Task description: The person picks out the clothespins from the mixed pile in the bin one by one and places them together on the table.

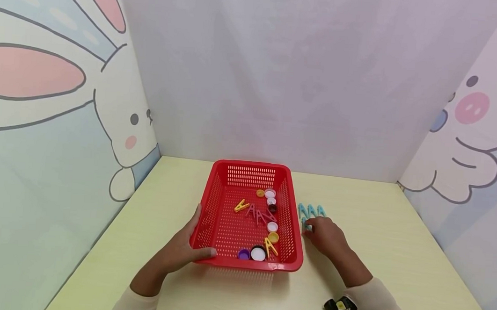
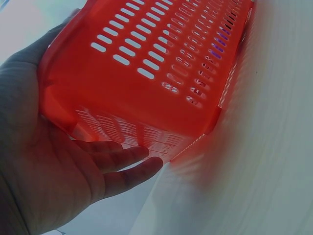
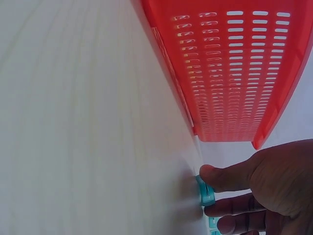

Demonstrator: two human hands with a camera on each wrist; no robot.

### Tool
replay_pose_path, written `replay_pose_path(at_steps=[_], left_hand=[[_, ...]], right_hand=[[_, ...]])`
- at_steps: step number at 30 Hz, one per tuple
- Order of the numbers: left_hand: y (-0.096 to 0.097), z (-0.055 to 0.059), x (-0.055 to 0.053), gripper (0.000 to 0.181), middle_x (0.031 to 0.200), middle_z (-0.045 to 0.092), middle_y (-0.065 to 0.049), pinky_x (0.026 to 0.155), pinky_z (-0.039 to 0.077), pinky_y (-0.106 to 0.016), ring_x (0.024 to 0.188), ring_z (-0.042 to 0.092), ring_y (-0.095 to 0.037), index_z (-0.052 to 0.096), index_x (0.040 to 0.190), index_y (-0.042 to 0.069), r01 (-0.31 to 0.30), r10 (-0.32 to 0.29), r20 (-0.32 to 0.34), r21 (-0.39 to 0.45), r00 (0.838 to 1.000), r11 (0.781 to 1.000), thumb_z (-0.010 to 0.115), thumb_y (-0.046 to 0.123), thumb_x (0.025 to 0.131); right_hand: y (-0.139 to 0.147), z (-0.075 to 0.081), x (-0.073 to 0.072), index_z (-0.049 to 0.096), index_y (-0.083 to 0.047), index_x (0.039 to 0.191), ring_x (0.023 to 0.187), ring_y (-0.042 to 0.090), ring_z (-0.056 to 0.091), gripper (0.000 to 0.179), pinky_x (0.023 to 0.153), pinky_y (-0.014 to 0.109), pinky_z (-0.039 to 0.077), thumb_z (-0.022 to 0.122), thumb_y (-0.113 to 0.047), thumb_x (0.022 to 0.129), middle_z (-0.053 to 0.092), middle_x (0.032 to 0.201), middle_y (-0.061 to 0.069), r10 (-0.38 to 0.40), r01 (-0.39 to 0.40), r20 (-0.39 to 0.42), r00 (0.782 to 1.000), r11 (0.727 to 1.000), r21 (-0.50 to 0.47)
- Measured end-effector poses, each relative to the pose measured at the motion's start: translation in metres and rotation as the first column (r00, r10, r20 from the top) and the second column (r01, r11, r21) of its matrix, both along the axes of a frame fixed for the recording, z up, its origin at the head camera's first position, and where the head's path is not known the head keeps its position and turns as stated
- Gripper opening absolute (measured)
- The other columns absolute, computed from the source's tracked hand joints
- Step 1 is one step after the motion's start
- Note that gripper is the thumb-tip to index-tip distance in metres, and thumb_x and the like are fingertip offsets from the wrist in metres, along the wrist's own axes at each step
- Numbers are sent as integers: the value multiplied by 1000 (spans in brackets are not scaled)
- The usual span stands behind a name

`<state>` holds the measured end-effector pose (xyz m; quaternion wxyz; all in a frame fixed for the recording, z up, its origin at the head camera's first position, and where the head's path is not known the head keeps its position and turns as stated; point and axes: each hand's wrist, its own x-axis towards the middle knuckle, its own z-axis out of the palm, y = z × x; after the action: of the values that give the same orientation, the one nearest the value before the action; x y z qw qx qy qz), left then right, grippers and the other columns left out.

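A red plastic basket [image 1: 243, 263] stands on the table with its near left corner in my left hand [image 1: 184, 245]. The thumb lies over the rim, and the fingers run along the outer wall in the left wrist view. Right of the basket, my right hand [image 1: 327, 234] pinches a teal clothespin [image 3: 206, 192] between thumb and fingers, close to the tabletop. Just beyond that hand, three more teal clothespins [image 1: 311, 210] stand in a row. Inside the basket lie pink clothespins [image 1: 260, 216], a yellow clothespin [image 1: 241, 205] and another yellow clothespin [image 1: 271, 248].
Several bottle caps lie along the basket's right side, among them a white cap [image 1: 272, 227] and a yellow cap [image 1: 273, 237]. Near its front are a purple cap [image 1: 244, 254] and a black-rimmed white cap [image 1: 258, 254]. A pale curtain [image 1: 269, 81] hangs behind the table [image 1: 363, 217].
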<state>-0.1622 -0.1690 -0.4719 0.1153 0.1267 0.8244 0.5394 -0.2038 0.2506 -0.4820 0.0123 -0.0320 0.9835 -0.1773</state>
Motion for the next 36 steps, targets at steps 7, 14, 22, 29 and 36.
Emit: replay_pose_path(at_steps=[7, 14, 22, 29, 36], left_hand=[[0, 1, 0, 143, 168, 41, -16, 97, 67, -47, 138, 57, -35, -6, 177, 26, -8, 8, 3, -2, 1000, 1000, 94, 48, 78], [-1, 1, 2, 142, 168, 41, -16, 97, 67, -47, 139, 56, -36, -6, 177, 26, -10, 10, -6, -7, 1000, 1000, 94, 48, 78], [-1, 3, 2, 143, 169, 40, -16, 97, 67, -48, 139, 56, -36, -7, 177, 27, -10, 10, -5, -2, 1000, 1000, 94, 47, 78], [0, 4, 1, 141, 169, 39, -18, 97, 67, -49, 141, 55, -37, -6, 177, 25, -9, 9, -8, -6, 1000, 1000, 93, 44, 79], [1, 2, 2, 142, 169, 40, -17, 96, 68, -47, 141, 55, -38, -5, 177, 26, -12, 12, -10, -12, 1000, 1000, 94, 47, 78]], right_hand=[[-2, 3, 2, 84, -6, 119, 84, 21, 63, 38, 65, 36, 61, 94, -21, 86, 74, 100, 9, 3, -2, -14, 1000, 999, 46], [-7, 11, 6, 80, -5, 128, 85, 22, 61, 50, 63, 36, 63, 96, -21, 84, 70, 105, 12, -4, 9, -64, 998, 997, 78], [-8, 21, 11, 76, -3, 134, 84, 22, 61, 55, 60, 33, 58, 95, -14, 84, 69, 104, 13, 19, -14, -82, 996, 998, 64], [-12, 36, 15, 76, -2, 133, 87, 25, 67, 49, 63, 37, 62, 91, -10, 87, 71, 110, 16, 47, -37, -142, 989, 997, 74], [-18, 56, 15, 75, -2, 133, 92, 27, 73, 45, 70, 42, 68, 89, -7, 90, 72, 115, 16, 71, -49, -214, 974, 993, 103]])
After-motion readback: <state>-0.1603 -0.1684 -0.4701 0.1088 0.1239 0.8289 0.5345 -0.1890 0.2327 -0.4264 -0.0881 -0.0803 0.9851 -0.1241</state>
